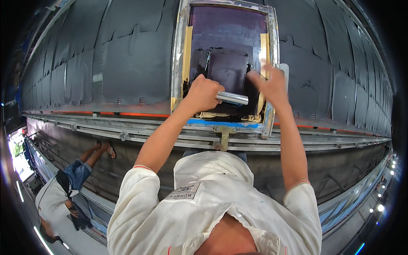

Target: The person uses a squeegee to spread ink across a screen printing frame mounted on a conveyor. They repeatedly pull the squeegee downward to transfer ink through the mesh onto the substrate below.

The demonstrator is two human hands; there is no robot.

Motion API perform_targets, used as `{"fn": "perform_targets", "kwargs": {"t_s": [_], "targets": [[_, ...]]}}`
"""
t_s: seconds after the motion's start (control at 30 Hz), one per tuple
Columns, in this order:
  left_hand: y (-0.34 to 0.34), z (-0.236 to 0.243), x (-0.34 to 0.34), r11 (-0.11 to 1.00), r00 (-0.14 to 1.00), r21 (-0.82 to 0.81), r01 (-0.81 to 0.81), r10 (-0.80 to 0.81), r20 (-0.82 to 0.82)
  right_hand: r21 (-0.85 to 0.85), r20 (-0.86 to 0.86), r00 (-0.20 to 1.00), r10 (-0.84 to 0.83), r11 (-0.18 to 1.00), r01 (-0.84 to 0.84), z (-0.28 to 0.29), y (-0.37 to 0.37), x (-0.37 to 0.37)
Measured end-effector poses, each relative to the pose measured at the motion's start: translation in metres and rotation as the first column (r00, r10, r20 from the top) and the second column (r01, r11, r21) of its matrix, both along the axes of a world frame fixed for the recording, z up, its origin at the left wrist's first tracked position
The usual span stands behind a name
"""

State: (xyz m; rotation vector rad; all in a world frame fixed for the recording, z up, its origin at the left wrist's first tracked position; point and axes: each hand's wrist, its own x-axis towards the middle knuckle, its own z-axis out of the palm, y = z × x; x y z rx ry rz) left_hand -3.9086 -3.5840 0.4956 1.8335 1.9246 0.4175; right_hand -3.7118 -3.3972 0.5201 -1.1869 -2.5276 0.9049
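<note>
My left hand (203, 93) is wrapped round the silver metal handle of a squeegee (233, 98), near the lower part of a screen-printing frame (274, 29). The squeegee lies crosswise over the dark purple mesh (229, 25), and its lower edge is mostly hidden. Black ink (250, 91) coats the mesh around it, with streaks up both sides of a rectangular printed area (227, 68). Over the frame's right side is my right hand (272, 85), blurred by motion, thumb and fingers apart, with nothing visible in it.
Dark fabric pieces (136, 70) lie flat on the long table on both sides of the frame. A metal rail (157, 138) with a clamp (223, 136) runs along the near edge. Behind me at the left, another person (59, 191) is by a second table.
</note>
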Motion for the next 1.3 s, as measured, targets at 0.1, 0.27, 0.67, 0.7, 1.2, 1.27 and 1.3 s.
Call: {"fn": "perform_targets", "kwargs": {"t_s": [0.1, 0.27, 0.67, 0.7, 1.2, 1.27, 1.3], "targets": [[0.030, 0.001, -0.023, 0.985, 0.994, 0.136, -0.107, 0.104, 0.027, 0.241, -0.085, 0.870, -0.486, 0.837, 0.492, -0.042, 0.062, 0.027], [0.108, 0.004, -0.069, 0.974, 0.987, 0.179, -0.142, 0.153, -0.050, -0.111, -0.066, 0.858, -0.509, 0.858, 0.501, -0.069, 0.089, 0.030], [-0.080, 0.000, 0.051, 0.856, 0.949, 0.442, -0.268, 0.313, -0.031, -0.157, -0.205, 0.835, -0.510, 0.860, 0.486, -0.004, 0.069, -0.013], [-0.090, 0.001, 0.038, 0.860, 0.949, 0.437, -0.263, 0.312, -0.042, -0.175, -0.222, 0.838, -0.499, 0.866, 0.469, -0.009, 0.062, -0.020], [-0.246, 0.020, -0.237, 0.929, 0.946, 0.304, -0.209, 0.271, -0.180, -0.192, -0.427, 0.788, -0.444, 0.896, 0.401, -0.046, -0.157, -0.267], [-0.249, 0.016, -0.243, 0.946, 0.949, 0.256, -0.200, 0.252, -0.190, -0.202, -0.380, 0.809, -0.450, 0.893, 0.402, -0.044, -0.159, -0.272], [-0.250, 0.018, -0.244, 0.959, 0.955, 0.201, -0.200, 0.237, -0.180, -0.208, -0.356, 0.820, -0.449, 0.893, 0.399, -0.044, -0.156, -0.272]]}}
